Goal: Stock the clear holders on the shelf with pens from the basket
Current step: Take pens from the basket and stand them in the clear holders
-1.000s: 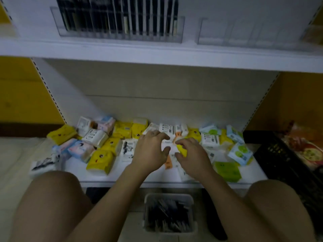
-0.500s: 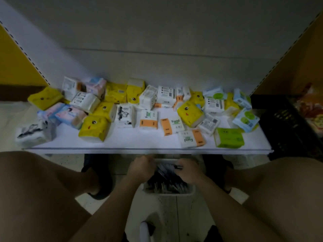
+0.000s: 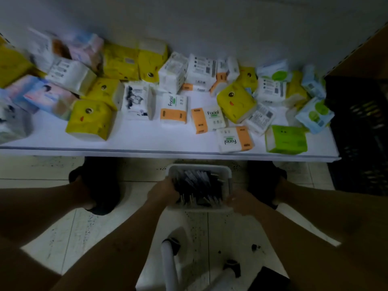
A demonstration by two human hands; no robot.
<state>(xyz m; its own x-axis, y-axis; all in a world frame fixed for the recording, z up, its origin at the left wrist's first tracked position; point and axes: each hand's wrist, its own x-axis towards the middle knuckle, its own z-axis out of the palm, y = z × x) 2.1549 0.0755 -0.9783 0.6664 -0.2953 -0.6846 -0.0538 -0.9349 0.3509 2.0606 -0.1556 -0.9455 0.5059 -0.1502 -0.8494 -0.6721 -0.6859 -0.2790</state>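
The basket [image 3: 199,167] sits on the floor [image 3: 63,171], in easy reach. The left hand [image 3: 162,192] dips over its left edge, fingers curled round pens [image 3: 197,185], likely gathering a bunch. The right hand [image 3: 241,199] is at its near right corner, probably steadying it, its grip too blurred to tell. Beyond, tissue packs [image 3: 173,109] litter the shelf [image 3: 147,143].

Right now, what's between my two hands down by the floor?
In the head view, the dark pens in the white basket lie between them: your left hand digs into the pile, your right hand, blurred, is at its right rim.
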